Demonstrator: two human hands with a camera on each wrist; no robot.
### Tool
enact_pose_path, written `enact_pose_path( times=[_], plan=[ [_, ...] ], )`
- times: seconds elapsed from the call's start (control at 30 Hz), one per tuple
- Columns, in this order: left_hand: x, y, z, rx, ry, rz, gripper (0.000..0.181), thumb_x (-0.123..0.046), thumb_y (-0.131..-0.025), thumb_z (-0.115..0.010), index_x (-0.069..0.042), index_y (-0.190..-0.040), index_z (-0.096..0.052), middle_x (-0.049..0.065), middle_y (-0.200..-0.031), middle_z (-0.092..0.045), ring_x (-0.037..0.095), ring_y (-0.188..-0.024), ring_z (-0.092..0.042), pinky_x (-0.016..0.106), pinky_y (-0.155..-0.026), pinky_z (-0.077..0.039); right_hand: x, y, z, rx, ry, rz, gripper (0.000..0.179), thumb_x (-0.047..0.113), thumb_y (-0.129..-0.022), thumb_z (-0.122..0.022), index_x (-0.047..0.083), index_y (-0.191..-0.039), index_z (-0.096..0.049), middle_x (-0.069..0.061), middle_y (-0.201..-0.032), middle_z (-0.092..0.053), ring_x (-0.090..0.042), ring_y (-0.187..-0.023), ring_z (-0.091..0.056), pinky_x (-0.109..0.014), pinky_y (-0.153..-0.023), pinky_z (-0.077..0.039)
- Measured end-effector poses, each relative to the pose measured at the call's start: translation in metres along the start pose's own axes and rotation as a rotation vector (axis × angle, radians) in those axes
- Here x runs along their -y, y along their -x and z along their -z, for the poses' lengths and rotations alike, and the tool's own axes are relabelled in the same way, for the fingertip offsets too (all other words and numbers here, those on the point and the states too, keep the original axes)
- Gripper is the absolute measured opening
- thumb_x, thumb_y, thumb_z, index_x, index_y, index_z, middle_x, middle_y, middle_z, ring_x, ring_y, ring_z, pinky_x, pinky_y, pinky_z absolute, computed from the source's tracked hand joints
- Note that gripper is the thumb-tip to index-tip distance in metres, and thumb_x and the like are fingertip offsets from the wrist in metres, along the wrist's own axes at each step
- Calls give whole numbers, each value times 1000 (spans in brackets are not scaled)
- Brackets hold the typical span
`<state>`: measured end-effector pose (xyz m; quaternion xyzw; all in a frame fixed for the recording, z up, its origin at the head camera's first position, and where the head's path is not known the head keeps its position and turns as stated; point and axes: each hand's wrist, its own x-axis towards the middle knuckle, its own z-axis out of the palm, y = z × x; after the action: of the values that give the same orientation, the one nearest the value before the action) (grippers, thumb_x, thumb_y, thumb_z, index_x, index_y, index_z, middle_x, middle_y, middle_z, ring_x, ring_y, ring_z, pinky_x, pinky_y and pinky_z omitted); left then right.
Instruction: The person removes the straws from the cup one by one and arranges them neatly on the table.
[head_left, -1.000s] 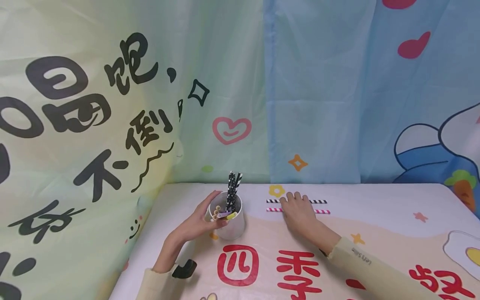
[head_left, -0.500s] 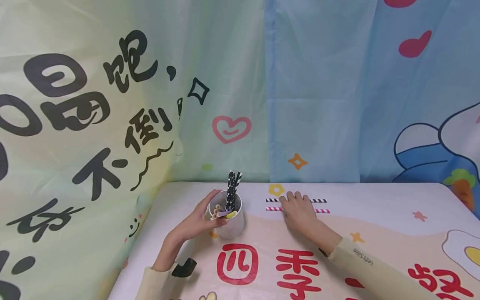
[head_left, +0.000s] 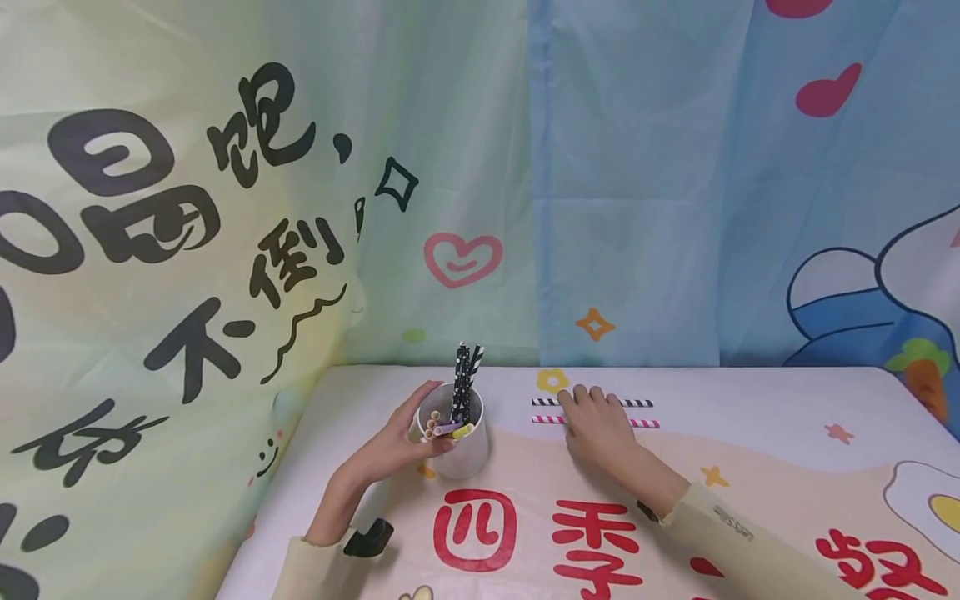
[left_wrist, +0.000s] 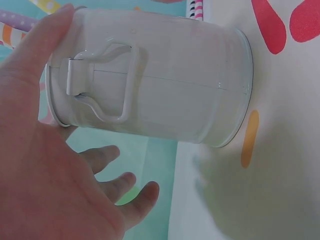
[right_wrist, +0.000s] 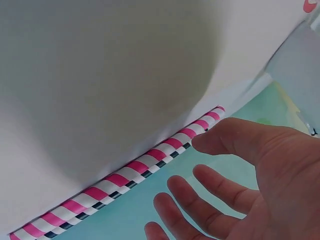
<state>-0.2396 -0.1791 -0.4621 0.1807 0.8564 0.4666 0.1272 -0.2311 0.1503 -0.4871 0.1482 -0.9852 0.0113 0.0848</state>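
My left hand [head_left: 386,446] grips a white metal mug [head_left: 465,457] near its rim, thumb on the near side and index finger round the back. Its wire-like handle [left_wrist: 131,82] shows in the left wrist view, where the other fingers spread loosely below. Black patterned paper straws [head_left: 462,379] stand up in the mug, with tan, purple and yellow ones lower down. My right hand [head_left: 597,425] lies over a pink-and-white striped straw [right_wrist: 140,164] and a black-and-white striped straw [head_left: 637,403], which lie parallel. Its thumb tip is right at the pink straw and its fingers are relaxed.
The table [head_left: 795,400] has a printed cloth with red characters and small drawings. A patterned curtain [head_left: 630,183] hangs behind the table's far edge, and another printed cloth [head_left: 165,333] hangs along the left side.
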Motion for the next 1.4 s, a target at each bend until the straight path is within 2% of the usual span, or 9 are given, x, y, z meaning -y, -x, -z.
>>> enact_pose_path(
  times=[0.2, 0.37, 0.57, 0.87, 1.17, 1.4],
  plan=[
    [2, -1, 0, 3, -13, -5, 90, -36, -85, -79, -32, -157, -25, 6, -166, -23, 33, -154, -18, 70, -117, -21, 3, 4, 4, -30, -50, -14, 55, 22, -83, -80, 6, -130, -57, -18, -118, -62, -35, -108, -60, -52, -91, -53],
    [2, -2, 0, 4, -19, 0, 93, -38, -84, -79, -30, -158, -24, 4, -166, -22, 32, -155, -18, 69, -117, -21, 5, 8, 7, -55, -138, -29, 51, 21, -82, -80, 7, -126, -60, -16, -117, -63, -34, -108, -60, -53, -92, -53],
    [3, -1, 0, 2, -11, 0, 93, -38, -84, -79, -30, -158, -25, 3, -165, -22, 31, -154, -18, 70, -117, -20, 13, 13, 10, -69, -343, -67, 42, 21, -80, -81, 11, -117, -62, -10, -112, -64, -28, -102, -59, -49, -91, -53],
    [4, -2, -1, 1, -10, -1, 93, -36, -84, -79, -28, -158, -24, 5, -166, -22, 33, -154, -19, 71, -116, -21, 28, 19, 9, -43, -591, -136, 41, 20, -84, -78, 14, -120, -60, -6, -118, -61, -23, -108, -58, -44, -93, -56],
    [3, -1, -1, 5, -4, 12, 93, -40, -83, -79, -32, -158, -25, 4, -165, -23, 31, -154, -18, 71, -117, -20, 50, 23, 11, 0, -920, -257, 40, 19, -87, -76, 16, -124, -59, -2, -121, -62, -22, -113, -60, -43, -97, -55],
    [4, -1, -1, 4, 2, -2, 91, -39, -84, -79, -34, -157, -26, 4, -164, -24, 31, -154, -20, 71, -117, -21, 72, 24, 14, -17, -1093, -275, 32, 18, -89, -75, 19, -118, -60, 2, -117, -63, -22, -112, -61, -42, -96, -55]
  ],
)
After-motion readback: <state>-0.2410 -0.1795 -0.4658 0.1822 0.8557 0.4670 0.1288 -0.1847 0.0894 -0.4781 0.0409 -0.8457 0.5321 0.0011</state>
